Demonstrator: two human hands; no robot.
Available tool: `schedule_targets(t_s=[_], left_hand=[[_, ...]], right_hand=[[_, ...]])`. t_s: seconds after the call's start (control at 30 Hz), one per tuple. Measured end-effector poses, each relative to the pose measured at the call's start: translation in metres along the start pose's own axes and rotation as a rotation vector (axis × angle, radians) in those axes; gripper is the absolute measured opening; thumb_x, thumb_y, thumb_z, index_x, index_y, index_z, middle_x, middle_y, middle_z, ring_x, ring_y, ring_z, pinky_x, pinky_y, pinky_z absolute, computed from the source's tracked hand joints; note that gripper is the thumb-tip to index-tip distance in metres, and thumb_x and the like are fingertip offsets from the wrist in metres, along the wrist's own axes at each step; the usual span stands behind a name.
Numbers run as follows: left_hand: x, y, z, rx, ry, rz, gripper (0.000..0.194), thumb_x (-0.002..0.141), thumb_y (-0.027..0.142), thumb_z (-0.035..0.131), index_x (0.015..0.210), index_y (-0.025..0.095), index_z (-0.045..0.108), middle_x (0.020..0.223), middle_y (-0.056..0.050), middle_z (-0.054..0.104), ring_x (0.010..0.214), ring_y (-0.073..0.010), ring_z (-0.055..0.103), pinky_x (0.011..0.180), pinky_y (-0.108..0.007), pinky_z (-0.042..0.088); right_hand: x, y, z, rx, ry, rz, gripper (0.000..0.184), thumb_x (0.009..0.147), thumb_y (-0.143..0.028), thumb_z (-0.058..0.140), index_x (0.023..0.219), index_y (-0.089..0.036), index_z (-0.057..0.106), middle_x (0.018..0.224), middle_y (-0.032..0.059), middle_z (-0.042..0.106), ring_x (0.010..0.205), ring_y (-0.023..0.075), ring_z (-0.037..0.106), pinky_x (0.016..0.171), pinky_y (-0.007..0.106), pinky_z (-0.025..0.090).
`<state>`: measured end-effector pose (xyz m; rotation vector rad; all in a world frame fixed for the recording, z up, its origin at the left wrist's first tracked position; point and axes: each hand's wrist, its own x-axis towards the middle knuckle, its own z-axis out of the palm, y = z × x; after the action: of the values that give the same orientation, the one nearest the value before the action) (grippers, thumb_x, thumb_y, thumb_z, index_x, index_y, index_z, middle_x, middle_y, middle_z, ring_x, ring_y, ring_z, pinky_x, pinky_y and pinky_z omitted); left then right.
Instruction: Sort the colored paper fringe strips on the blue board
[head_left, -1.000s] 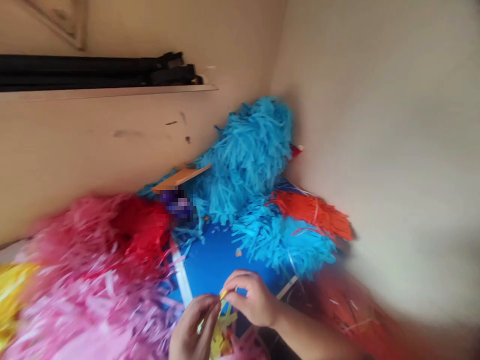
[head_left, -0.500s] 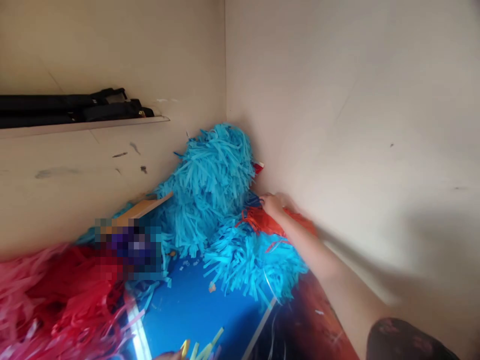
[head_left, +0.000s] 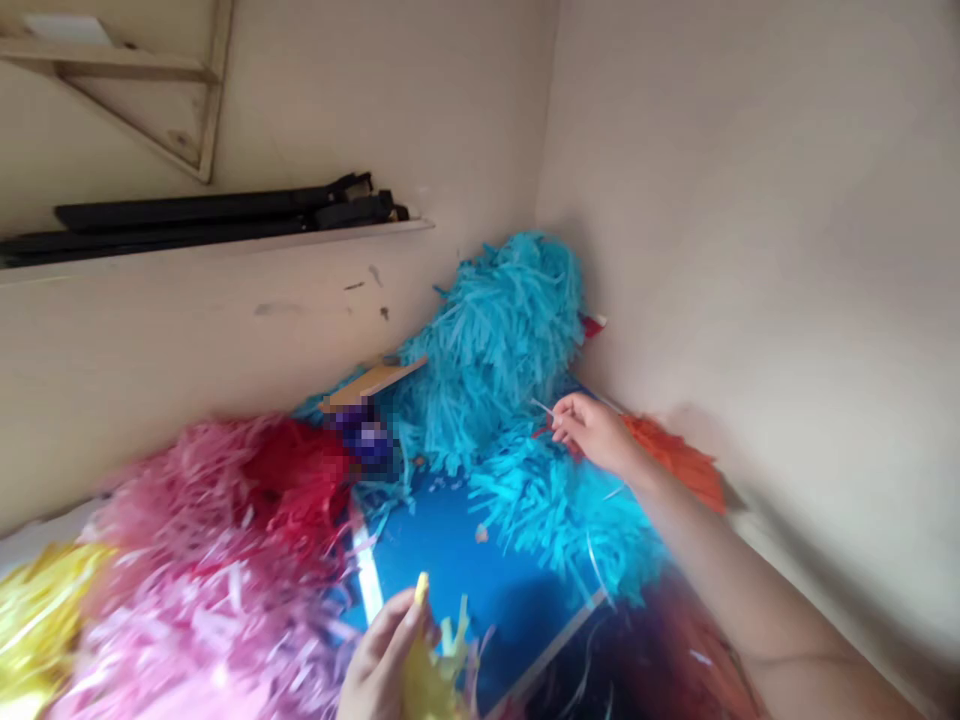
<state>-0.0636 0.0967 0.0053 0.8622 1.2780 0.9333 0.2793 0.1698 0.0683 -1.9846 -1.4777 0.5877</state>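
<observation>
Above blue surface (head_left: 442,525), left hand (head_left: 384,645) gripping yellow strips (head_left: 429,685), right hand (head_left: 596,435) pinching thin pale strand (head_left: 541,407); wall shelf (head_left: 416,227) holding long black items (head_left: 225,212).

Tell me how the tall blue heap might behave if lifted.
The blue heap would likely flop, since its thin strips droop. It seems light for its bulk, looking fluffy and papery. Strips that narrow might also tear or snag.
</observation>
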Motion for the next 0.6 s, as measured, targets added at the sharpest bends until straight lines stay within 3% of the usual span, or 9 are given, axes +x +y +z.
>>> schedule_targets(t_s=[0.1,0.23,0.37,0.6], left_hand=[[-0.004,0.000,0.005,-0.283,-0.056,-0.193,0.043,0.062,0.050,0.086,0.085,0.022,0.063,0.062,0.003,0.062,0.047,-0.0112,0.056,0.045,-0.021,0.046],[-0.013,-0.002,0.000,-0.396,-0.035,-0.215,0.042,0.061,0.043,0.089,0.083,0.021,0.061,0.064,0.003,0.064,0.050,-0.0095,0.058,0.048,-0.018,0.046],[-0.020,-0.005,-0.011,-0.377,-0.036,-0.161,0.040,0.062,0.045,0.087,0.080,0.020,0.062,0.065,0.003,0.064,0.048,-0.0092,0.056,0.046,-0.019,0.044],[-0.024,-0.014,-0.018,-0.329,-0.014,-0.070,0.036,0.067,0.047,0.083,0.082,0.020,0.063,0.066,0.005,0.061,0.049,-0.0077,0.054,0.047,-0.017,0.041]], right_hand=[[-0.075,-0.034,0.050,0.350,-0.200,-0.210,0.017,0.093,-0.022,0.056,0.103,-0.017,0.069,0.084,0.0025,0.073,0.074,0.0138,0.072,0.072,0.021,0.054],[-0.136,-0.069,0.107,0.652,-0.315,-0.095,0.019,0.089,-0.027,0.057,0.076,-0.017,0.067,0.067,0.0004,0.069,0.059,0.0140,0.070,0.058,0.020,0.052],[-0.152,-0.085,0.136,0.628,-0.351,-0.065,0.023,0.087,-0.029,0.059,0.067,-0.017,0.062,0.054,-0.0030,0.060,0.044,0.0107,0.059,0.047,0.018,0.044],[-0.158,-0.090,0.145,0.529,-0.399,-0.129,0.022,0.086,-0.022,0.056,0.065,-0.017,0.061,0.051,-0.0041,0.055,0.044,0.0101,0.054,0.049,0.019,0.041]])
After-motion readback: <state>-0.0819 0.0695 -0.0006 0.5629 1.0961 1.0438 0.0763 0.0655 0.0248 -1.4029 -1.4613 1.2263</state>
